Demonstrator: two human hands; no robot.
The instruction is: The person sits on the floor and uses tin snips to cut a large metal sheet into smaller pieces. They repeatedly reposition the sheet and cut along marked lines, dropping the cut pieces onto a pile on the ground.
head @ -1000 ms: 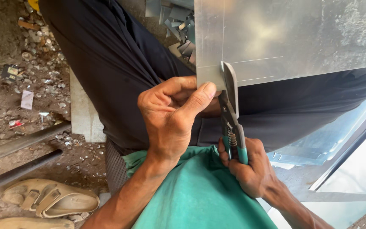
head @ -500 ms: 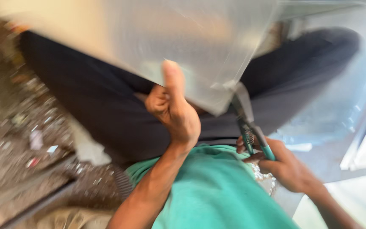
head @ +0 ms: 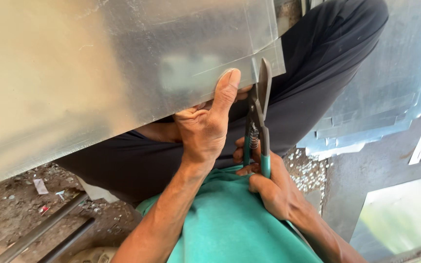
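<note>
Only small litter scraps on dirt floor, lower left: whitish rectangular paper scrap (head: 40, 186), tiny red-and-white wrapper bit (head: 43, 209) just below. No labels, signs or screens visible.

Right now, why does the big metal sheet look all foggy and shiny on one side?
In the head view, the metal sheet sits close to the camera, so its left part is out of focus and washed with pale glare; the left hand, the snips and the right hand look sharp.
</note>
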